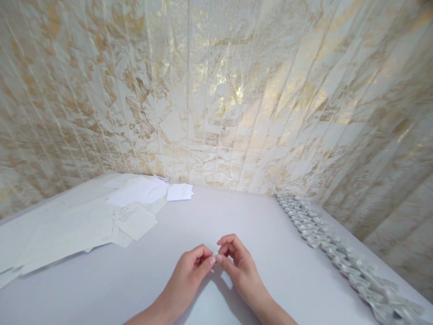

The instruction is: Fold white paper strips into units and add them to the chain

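Above the front middle of the white table, my left hand (pixel 192 269) and my right hand (pixel 239 266) meet at the fingertips. Between them is a small piece of white paper (pixel 215 255), pinched by thumbs and forefingers of both hands. Most of the paper is hidden by the fingers, so its folded shape does not show. The other fingers of both hands are curled. Shadows of the hands fall on the tabletop just below them.
Sheets of paper (pixel 67 225) spread over the table's left side, with a printed piece (pixel 135 220) at their edge. A small stack of white paper (pixel 179 192) lies behind. Along the right edge run rows of folded paper pieces (pixel 333 253). A patterned curtain (pixel 203 99) hangs behind the table (pixel 135 280).
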`<action>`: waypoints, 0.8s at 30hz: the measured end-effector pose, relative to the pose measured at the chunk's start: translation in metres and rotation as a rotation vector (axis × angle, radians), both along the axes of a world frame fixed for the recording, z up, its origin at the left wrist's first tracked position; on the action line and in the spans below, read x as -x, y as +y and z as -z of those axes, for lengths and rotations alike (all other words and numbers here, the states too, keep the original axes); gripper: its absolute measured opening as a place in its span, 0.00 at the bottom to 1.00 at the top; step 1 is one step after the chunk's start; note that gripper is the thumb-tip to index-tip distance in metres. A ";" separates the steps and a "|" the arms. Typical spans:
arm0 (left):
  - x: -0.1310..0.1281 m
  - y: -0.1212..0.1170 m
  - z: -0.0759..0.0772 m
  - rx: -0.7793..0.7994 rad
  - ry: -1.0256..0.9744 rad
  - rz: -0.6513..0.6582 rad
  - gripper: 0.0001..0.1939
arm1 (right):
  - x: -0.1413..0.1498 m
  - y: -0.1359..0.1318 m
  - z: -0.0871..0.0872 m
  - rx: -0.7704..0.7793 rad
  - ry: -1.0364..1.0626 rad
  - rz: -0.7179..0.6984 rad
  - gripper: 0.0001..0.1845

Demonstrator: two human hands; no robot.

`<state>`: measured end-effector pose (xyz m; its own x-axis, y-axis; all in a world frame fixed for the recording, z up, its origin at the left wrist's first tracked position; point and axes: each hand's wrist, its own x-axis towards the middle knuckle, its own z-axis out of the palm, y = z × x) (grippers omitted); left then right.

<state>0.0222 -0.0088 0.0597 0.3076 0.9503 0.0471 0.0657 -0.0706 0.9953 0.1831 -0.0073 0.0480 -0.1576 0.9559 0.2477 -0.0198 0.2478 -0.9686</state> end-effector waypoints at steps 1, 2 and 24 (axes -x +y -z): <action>-0.001 0.000 -0.001 0.001 0.001 -0.004 0.17 | 0.000 0.000 0.000 -0.008 -0.012 -0.001 0.13; -0.001 0.000 -0.002 0.001 0.003 -0.008 0.17 | 0.000 -0.001 -0.001 -0.019 -0.026 0.000 0.12; 0.006 0.006 0.009 -0.033 -0.001 -0.068 0.13 | -0.003 0.002 -0.001 -0.053 -0.182 0.082 0.08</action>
